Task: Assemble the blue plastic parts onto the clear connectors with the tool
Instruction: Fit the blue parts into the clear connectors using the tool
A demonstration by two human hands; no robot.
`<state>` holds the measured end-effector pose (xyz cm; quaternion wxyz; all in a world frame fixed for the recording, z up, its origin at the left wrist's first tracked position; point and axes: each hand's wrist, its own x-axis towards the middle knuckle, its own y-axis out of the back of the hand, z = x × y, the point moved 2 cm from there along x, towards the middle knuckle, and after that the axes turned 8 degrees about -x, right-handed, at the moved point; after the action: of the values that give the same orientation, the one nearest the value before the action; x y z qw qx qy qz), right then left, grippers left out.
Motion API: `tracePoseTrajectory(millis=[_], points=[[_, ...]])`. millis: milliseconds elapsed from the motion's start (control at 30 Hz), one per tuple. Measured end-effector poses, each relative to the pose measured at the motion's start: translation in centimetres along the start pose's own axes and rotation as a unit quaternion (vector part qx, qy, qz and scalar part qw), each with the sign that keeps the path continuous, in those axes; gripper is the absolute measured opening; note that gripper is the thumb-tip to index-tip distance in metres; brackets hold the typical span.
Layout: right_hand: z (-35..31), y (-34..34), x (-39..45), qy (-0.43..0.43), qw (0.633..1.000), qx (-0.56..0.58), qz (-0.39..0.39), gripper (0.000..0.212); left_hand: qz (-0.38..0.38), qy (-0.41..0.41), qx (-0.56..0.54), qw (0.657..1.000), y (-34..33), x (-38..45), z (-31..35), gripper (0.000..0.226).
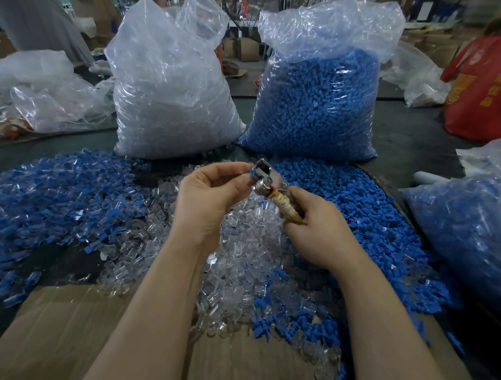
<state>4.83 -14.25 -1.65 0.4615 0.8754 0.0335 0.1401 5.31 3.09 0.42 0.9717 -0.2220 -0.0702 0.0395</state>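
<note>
Her right hand point(316, 229) grips the tool point(272, 190); her left hand point(206, 199) pinches at its metal head. Heaps of loose blue parts point(356, 210) and clear connectors point(241, 263) cover the table: plenty left.

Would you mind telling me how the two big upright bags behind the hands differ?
The left bag holds clear connectors, the right bag blue parts. The left bag looks pale and translucent throughout; the right bag is solid blue up to its loose empty neck. Both are clear plastic, upright, open-topped, side by side.

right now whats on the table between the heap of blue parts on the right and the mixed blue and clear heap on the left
In the head view, a pile of clear connectors fills that stretch, between the blue parts and the mixed heap, under both hands.
</note>
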Motion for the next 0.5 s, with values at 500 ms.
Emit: tracePoseTrajectory(millis=[500], points=[[1.6,0.5,0.3,-0.102,0.977,-0.165,0.086,0.029,0.272,0.075,-0.378,0.882,6.7,1.3,1.8,0.008]])
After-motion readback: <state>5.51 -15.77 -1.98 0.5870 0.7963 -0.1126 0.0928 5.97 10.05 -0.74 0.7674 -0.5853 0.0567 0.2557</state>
